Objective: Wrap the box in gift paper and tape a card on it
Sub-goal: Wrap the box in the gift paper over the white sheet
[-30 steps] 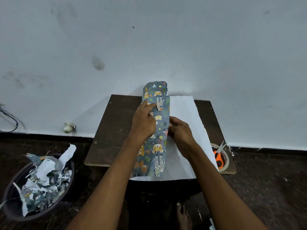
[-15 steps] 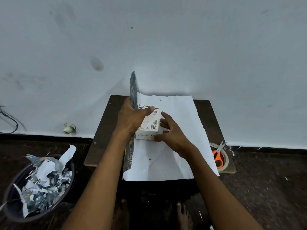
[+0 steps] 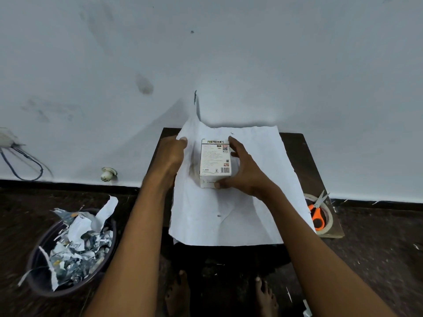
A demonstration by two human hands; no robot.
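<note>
A white box (image 3: 214,161) lies flat on a big sheet of gift paper (image 3: 229,216), white side up, on a small dark tabletop (image 3: 304,156). The box is on the far half of the paper, a bit left of its middle.

The right hand (image 3: 246,172) is at the right side of the box. Its grip is curled round the box, with fingers on the far right corner and the thumb on the near end.

The left hand (image 3: 170,154) is just left of the box, not touching it. Its grip pinches the left edge of the paper and lifts it, so the far left corner stands up.

Right of the paper, on the tabletop's near corner, orange scissors (image 3: 317,212) lie on a tape roll (image 3: 328,221). Far left of the box, on the floor, a dark bowl (image 3: 40,280) holds paper scraps (image 3: 75,243).
</note>
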